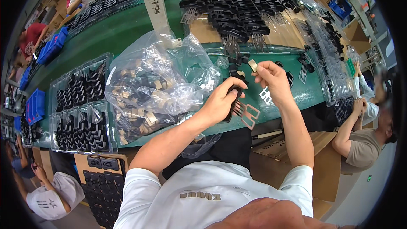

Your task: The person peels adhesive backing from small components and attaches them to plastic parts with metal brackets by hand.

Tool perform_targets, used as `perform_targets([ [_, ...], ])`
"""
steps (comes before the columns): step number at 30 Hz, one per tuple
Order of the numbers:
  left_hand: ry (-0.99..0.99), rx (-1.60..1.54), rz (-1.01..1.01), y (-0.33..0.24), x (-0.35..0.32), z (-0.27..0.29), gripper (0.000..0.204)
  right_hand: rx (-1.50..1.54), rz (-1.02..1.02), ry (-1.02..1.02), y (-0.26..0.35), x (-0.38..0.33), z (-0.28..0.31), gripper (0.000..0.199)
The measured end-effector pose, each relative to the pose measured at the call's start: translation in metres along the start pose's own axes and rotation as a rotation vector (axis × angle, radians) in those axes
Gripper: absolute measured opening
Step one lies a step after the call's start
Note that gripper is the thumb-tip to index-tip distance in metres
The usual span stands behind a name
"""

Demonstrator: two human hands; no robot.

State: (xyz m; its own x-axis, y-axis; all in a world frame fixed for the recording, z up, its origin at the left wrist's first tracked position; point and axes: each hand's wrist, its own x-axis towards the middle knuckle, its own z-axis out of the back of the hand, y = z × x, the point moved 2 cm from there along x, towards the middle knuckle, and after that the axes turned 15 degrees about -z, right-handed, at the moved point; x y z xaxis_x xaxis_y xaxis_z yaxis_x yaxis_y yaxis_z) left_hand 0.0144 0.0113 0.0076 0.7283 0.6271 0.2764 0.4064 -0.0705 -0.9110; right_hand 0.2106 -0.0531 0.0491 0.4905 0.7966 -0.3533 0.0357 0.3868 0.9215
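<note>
My left hand (217, 104) is closed around a black plastic part (231, 112) with a flat metal loop frame (251, 118) jutting from it toward the right. Close by, my right hand (273, 79) pinches a small tan rectangular piece (253, 65) between thumb and fingertips, just above and right of the left hand. Beyond my left fingers lie a few loose black parts (238, 59) on the green tabletop. White metal loops (265, 95) rest on the table under my right wrist.
Left of my hands sits a clear plastic bag (148, 85) of tan and black pieces. Clear trays (80, 106) of black parts stand farther left. A large heap of black parts with metal frames (237, 12) covers cardboard ahead. Below the table edge is a cardboard box (292, 157). Other people work around.
</note>
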Motion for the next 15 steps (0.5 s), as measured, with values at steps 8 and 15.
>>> perform_targets([
  [8,0.070,0.028,0.128,0.005,-0.002,0.006,0.010,0.457,-0.111,0.223,-0.019,-0.036,-0.023,0.013],
  [15,-0.029,0.267,-0.267,-0.001,0.000,-0.002,0.007,0.576,-0.119,0.306,-0.033,-0.041,-0.036,0.013],
])
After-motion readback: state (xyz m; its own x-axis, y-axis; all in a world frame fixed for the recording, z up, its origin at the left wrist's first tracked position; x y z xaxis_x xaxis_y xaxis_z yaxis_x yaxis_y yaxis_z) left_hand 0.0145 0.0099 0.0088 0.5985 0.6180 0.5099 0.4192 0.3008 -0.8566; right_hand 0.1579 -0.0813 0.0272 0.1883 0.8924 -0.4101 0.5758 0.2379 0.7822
